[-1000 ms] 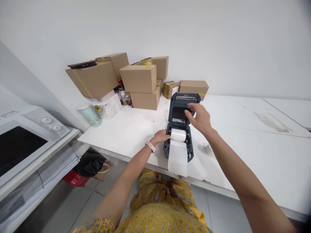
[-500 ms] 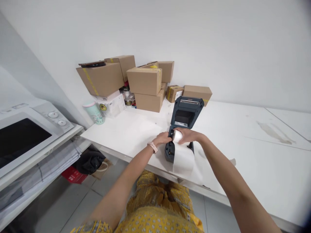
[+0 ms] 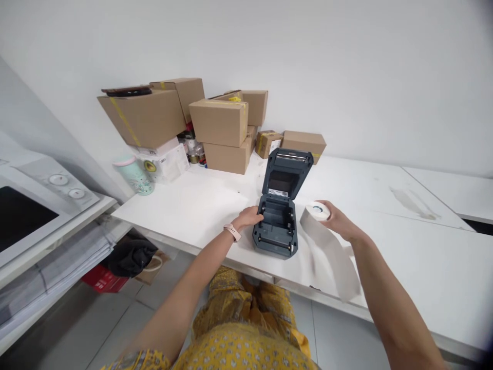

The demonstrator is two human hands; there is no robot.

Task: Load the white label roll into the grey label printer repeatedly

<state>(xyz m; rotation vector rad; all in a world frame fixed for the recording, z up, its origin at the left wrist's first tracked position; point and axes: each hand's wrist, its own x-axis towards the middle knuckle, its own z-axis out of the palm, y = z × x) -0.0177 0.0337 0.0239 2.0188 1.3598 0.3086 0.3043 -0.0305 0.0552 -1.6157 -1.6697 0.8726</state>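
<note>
A dark grey label printer (image 3: 275, 235) stands on the white table with its lid (image 3: 288, 172) tilted up, so its bare roll compartment shows. My left hand (image 3: 249, 217) grips the printer's left edge beside the compartment, its fingertips partly over the rim. To the right of the printer, my right hand (image 3: 336, 220) is closed round a roll of white labels (image 3: 316, 210), held just above the table. From the roll a long loose strip (image 3: 339, 264) of label paper unwinds and curves down toward the table's front edge.
Cardboard boxes (image 3: 219, 123) are stacked at the back against the wall. A mint tumbler (image 3: 136, 177) stands by a white box (image 3: 167, 163) at the left. A microwave (image 3: 50, 200) sits on a side shelf. The table's front edge (image 3: 234, 267) runs close to my body.
The label roll has come out of the printer's compartment and moved right in my right hand, its strip trailing. My left hand stays at the printer's left side. The view has shifted slightly right.
</note>
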